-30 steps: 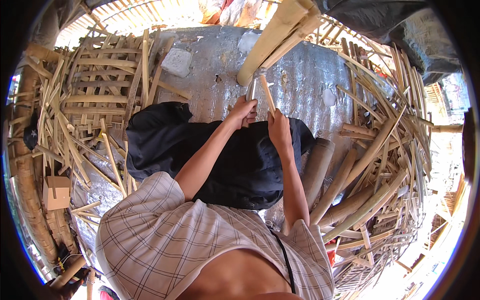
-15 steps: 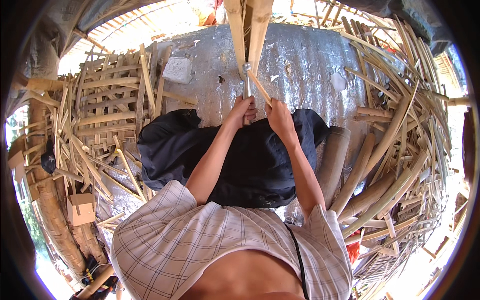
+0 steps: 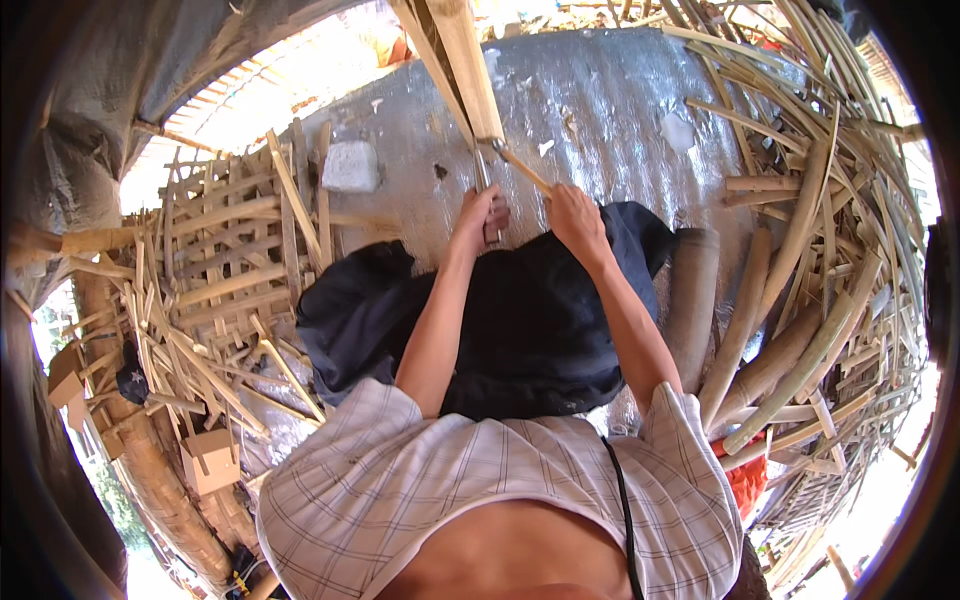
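Observation:
My left hand is closed round the handle of a knife, its metal blade pointing away from me. The blade meets the near end of a split bamboo pole, whose two halves stand apart in a narrow V. Close by on the right, my right hand grips the pale wooden handle of a hammer. Its small metal head is beside the blade, at the bamboo's near end; whether they touch I cannot tell. Dark cloth covers my lap beneath both forearms.
A grey metallic sheet lies under the work. On it rests a whitish block. A woven bamboo lattice and loose strips lie left; thick bamboo lengths and a heap of strips lie right. A cardboard box is lower left.
The view has turned slightly. The bamboo pole now slants to the upper left and its near end sits beside the hammer head. Both hands keep hold of their tools.

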### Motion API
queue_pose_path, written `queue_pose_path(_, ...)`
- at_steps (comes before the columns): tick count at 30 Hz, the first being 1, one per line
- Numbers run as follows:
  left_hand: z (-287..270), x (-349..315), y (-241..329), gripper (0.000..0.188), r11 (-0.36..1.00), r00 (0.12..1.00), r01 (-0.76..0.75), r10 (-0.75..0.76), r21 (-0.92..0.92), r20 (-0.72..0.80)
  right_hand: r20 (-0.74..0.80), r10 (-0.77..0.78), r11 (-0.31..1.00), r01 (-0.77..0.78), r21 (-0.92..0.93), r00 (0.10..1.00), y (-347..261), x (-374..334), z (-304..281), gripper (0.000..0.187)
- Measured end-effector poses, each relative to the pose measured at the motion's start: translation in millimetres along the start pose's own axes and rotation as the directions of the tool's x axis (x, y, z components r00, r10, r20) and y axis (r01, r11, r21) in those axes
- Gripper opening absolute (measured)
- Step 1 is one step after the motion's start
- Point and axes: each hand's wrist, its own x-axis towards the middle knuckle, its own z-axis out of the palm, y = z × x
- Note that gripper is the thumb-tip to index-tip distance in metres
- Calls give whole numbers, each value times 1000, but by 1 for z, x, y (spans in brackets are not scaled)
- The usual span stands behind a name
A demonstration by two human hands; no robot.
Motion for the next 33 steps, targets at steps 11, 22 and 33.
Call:
queue_pose_path(11, 2, -6, 4, 26, 1000, 998, 28, -27, -10, 59, -71, 55, 981, -40, 189, 996, -26, 16, 10, 18)
queue_pose_path(22, -26, 4, 4, 24, 997, 987, 64, -59, -31, 149, -143, 28, 927, 27, 373, 989, -68, 29, -20, 16)
queue_pose_path(33, -61, 42, -28, 23, 972, 970, 230, -223, -55, 100, -15, 9, 998, -9, 56, 1000, -71, 47, -43, 21)
